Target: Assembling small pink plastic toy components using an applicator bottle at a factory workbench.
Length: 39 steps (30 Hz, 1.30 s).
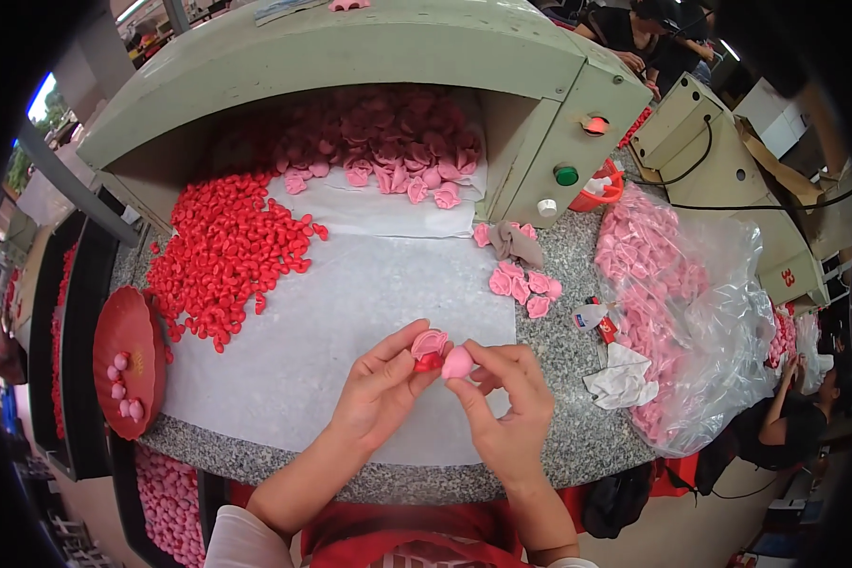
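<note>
Both pieces sit partly hidden behind your fingers above the tabletop [577, 417]: left hand [381, 390] pinches a pink-and-red flower [429, 348] (detail unclear), right hand [507, 398] clamps a pink bud [457, 363].

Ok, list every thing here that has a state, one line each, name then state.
left hand: pinching a pink and red flower piece
right hand: pinching a pink bud
red pieces: heaped loose on the white sheet
pink petals: piled under the green machine hood
red light: lit
clear bag: open, filled with pink pieces
red tray: holding a few pink buds
</note>
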{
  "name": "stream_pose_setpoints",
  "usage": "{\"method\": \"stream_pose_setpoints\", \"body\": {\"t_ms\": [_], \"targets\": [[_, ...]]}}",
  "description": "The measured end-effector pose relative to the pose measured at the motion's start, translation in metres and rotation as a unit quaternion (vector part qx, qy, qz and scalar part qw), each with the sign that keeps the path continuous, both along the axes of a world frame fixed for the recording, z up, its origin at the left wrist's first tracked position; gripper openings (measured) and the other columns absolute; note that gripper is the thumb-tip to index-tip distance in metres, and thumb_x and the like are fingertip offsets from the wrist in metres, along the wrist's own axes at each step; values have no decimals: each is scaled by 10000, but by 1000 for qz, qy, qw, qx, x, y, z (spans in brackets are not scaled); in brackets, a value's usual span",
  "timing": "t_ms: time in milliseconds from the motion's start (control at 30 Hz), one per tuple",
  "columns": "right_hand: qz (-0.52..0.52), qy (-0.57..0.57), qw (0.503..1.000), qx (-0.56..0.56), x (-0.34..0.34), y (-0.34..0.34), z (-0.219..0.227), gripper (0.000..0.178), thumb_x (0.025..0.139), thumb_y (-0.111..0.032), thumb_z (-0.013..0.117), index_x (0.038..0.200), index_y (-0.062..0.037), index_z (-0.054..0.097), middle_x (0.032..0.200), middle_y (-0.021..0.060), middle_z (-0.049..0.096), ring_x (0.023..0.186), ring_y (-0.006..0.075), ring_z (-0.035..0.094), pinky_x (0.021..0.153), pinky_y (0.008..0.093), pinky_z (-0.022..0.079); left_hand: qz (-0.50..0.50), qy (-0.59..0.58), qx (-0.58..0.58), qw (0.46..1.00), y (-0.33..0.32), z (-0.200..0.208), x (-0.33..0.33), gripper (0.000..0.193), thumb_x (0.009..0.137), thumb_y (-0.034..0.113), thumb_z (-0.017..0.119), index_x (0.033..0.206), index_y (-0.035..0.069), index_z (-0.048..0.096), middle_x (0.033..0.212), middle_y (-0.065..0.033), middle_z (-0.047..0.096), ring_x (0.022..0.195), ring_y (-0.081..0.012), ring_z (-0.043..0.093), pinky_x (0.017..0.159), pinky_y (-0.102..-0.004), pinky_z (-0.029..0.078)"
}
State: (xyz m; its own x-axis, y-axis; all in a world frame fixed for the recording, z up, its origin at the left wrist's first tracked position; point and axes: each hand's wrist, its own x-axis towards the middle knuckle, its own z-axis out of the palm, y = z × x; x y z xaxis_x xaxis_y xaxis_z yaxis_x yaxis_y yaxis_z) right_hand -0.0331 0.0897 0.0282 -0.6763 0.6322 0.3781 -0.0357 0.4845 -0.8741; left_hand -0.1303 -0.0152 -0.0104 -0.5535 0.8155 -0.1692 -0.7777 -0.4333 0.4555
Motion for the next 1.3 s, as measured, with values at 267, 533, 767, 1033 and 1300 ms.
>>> {"method": "stream_pose_setpoints", "body": {"t_ms": [267, 533, 767, 1033, 1300], "targets": [[1, 31, 1000, 5, -9, -9, -1, 337, 639, 2, 692, 960, -39, 599, 838, 72, 552, 648, 109, 525, 538, 210, 433, 67, 179, 7, 982, 3, 3, 4, 349, 789, 39, 562, 1130, 12, 494, 1132, -105, 511, 1050, -202, 485, 901, -331, 394], [15, 24, 1000, 11, -9, -7, -3, 339, 633, 19, 689, 956, -30, 598, 868, 86, 566, 682, 128, 548, 543, 211, 441, 58, 224, -1, 973, 1, 2, 2, 328, 768, -6, 563, 1092, 20, 523, 1109, -108, 491, 1046, -207, 477, 898, -338, 386], [57, 10, 998, 7, -7, 2, -3, 337, 626, 32, 691, 949, -18, 606, 872, 93, 575, 701, 133, 566, 565, 217, 454, 70, 279, -35, 957, 1, 3, 1, 310, 771, -7, 560, 1079, 20, 536, 1079, -107, 500, 1022, -212, 475, 870, -341, 393], [94, 24, 986, -136, -7, 8, -14, 357, 653, 71, 657, 995, 6, 579, 856, 70, 552, 701, 109, 547, 614, 209, 446, 106, 375, -72, 918, 4, 4, 7, 383, 757, 5, 586, 1131, -4, 504, 1158, -137, 412, 1028, -240, 473, 840, -351, 433], [176, 29, 961, -211, -7, 13, -17, 389, 638, 75, 667, 1009, 23, 560, 961, 77, 488, 760, 107, 511, 623, 213, 444, 98, 360, -57, 926, -2, 3, 2, 310, 741, -97, 546, 1046, -38, 547, 1076, -134, 485, 1004, -230, 512, 837, -300, 459]]}}
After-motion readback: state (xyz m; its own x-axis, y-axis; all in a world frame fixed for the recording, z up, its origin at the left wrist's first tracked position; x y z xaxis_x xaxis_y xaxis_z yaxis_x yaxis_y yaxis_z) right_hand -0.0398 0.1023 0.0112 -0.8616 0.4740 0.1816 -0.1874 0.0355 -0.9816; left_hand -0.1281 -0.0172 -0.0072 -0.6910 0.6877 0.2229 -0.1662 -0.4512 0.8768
